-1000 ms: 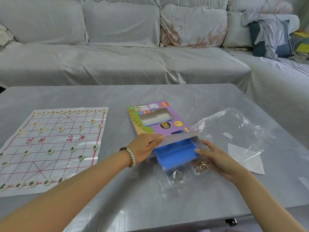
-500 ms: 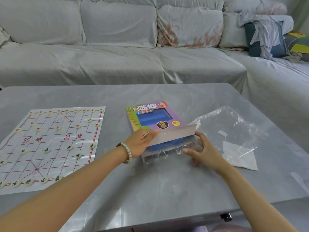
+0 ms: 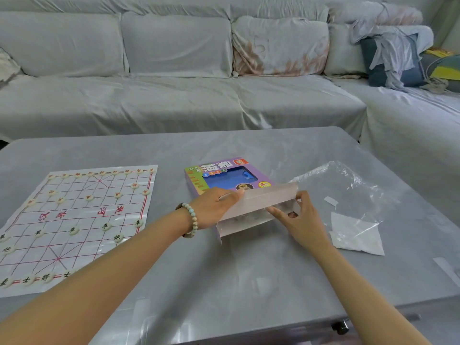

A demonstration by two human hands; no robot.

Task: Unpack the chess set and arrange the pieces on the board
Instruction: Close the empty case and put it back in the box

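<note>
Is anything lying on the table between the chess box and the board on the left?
Nothing visible: the table strip between the box and the board is bare. The left hand and right hand hold the box's flap; the plastic bag lies right of the box.

Box point(image 3: 224, 168) purple, green strip down one side, blue window, small red label; flap point(image 3: 263, 202) pale pinkish-white. Board point(image 3: 82, 212) white, red grid and red characters. Pieces point(image 3: 106, 226) cream, red or black characters. Bracelet point(image 3: 193, 217) pale green and cream beads. Table point(image 3: 249, 270) mottled grey. Sofa point(image 3: 174, 103) light grey; cushion point(image 3: 278, 46) grey with rust-brown blotches.
</note>
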